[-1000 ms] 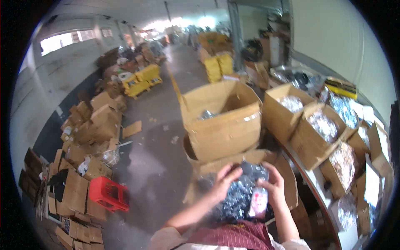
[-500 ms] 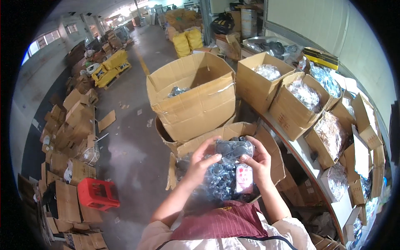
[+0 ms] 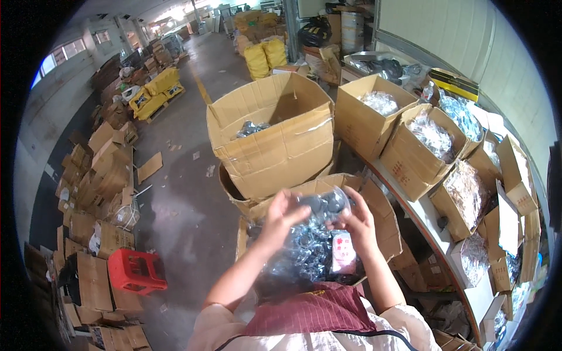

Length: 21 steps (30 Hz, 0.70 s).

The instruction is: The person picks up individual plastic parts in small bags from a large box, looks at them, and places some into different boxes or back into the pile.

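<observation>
Between my hands is a clear plastic bag [image 3: 325, 203] with dark round pieces in it, slightly blurred. My left hand [image 3: 282, 215] grips its left side, fingers curled round the plastic. At the opposite end my right hand [image 3: 358, 221] pinches the bag between thumb and fingers. Below them an open cardboard box [image 3: 383, 219] holds many similar shiny bags [image 3: 304, 251] with dark contents. A white card with red print [image 3: 343, 251] lies on top of those bags, under my right hand.
A tall open carton [image 3: 275, 149] with a few bags inside stands just ahead. To the right, a long table [image 3: 430, 225] carries several open cartons of plastic-wrapped items. A red plastic stool [image 3: 136, 270] and piled cardboard boxes [image 3: 111, 164] are on the left.
The bag has tilted, its right end rising, and my left hand has shifted slightly left and up. My right fingers have moved along its right edge.
</observation>
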Motion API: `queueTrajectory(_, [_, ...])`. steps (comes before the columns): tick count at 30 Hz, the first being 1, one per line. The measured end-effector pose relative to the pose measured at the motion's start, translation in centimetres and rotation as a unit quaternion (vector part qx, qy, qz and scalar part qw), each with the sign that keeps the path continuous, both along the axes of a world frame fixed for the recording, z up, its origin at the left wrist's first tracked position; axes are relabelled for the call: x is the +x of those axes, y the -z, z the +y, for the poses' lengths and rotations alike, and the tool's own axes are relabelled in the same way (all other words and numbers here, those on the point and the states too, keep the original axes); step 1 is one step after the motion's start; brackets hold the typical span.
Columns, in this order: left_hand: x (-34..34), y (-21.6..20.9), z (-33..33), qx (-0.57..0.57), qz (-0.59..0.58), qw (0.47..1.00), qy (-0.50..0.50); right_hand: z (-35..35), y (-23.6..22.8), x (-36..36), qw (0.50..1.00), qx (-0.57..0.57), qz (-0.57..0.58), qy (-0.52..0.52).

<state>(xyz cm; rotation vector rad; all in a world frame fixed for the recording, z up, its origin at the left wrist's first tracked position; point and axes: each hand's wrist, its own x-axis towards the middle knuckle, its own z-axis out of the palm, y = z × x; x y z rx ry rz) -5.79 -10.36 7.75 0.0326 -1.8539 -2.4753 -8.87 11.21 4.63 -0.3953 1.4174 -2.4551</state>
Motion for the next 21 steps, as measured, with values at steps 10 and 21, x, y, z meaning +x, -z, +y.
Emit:
queueTrajectory(10, [-8.7,-4.3,-9.2,0.166,0.127,0.971,-0.111,-3.6,12.4,-3.5,0.977,0.151,-0.119,-0.091])
queueTrajectory(21, [1.0,-0.5,-3.5,0.138,0.091,0.986,-0.020,-5.0,-6.3,-3.5,0.987,-0.024,0.125,-0.094])
